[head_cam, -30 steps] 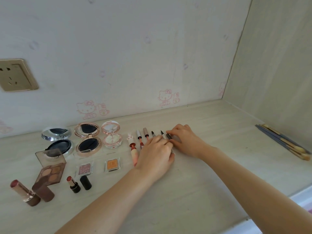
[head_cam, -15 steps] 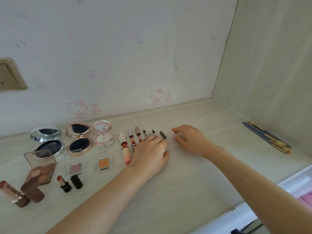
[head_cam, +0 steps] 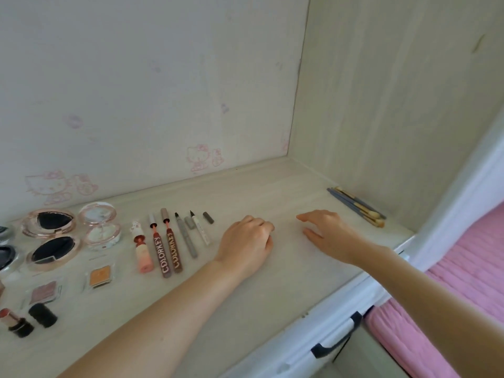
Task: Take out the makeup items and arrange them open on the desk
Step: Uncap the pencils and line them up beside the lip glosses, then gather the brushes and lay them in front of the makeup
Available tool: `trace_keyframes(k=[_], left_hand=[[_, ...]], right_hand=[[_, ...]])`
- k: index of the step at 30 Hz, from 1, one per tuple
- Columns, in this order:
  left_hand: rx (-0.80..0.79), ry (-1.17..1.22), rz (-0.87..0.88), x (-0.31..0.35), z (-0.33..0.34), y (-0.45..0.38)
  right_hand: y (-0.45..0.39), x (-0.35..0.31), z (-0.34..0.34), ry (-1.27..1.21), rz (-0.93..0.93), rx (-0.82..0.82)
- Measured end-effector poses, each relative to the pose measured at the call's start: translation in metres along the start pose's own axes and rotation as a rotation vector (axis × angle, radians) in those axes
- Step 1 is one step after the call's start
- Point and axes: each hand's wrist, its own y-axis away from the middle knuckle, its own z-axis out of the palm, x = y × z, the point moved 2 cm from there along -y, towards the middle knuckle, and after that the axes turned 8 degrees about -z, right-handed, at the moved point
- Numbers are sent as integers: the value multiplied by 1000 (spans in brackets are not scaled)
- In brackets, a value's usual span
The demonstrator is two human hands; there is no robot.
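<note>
Opened makeup lies in rows on the pale wooden desk. A pink tube, two Colorkey lip glosses, a grey eyeliner pen and a white one lie side by side, with a small dark cap beyond them. My left hand rests on the desk just right of the pens, fingers curled, holding nothing. My right hand hovers low further right, fingers relaxed and empty. Several makeup brushes lie against the right wall.
Open compacts and a round powder case sit at the left, with small eyeshadow pans and a lipstick with its cap nearer me. A drawer handle and pink bedding are at the right.
Both hands have left the eyeliner pens and shifted right along the desk. The dark cap now lies free. The view has turned right, pushing the left-hand items toward the frame edge.
</note>
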Motion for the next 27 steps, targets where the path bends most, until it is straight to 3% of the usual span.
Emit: trace_keyframes(k=[12,22,27], left_hand=[[-49,16,171,68,45,-56],[-194,-123,328,117,67,-116],[-243,-25,370,130,76,-138]], right_hand=[[47,68,-37,95,172,104],[18,128,-53,102,354,100],[-4,144,-55,126,416,45]])
